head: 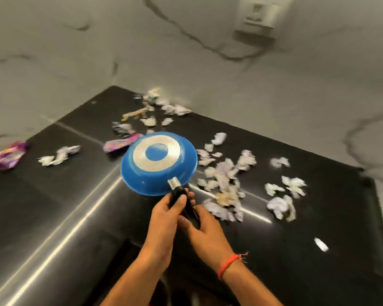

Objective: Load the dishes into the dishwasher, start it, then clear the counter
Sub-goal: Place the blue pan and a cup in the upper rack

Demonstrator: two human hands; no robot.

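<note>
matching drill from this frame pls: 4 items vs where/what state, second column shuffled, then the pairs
Items:
1. blue pan
2. left hand
3. purple wrapper
4. wall switch plate

States:
A. lying at the counter's far left edge
B. on the marble wall, top right
C. held bottom-up over the black counter
D. gripping the black handle near the pan

Pairs: 1-C, 2-D, 3-A, 4-B

The right hand also holds the handle, lower down.
</note>
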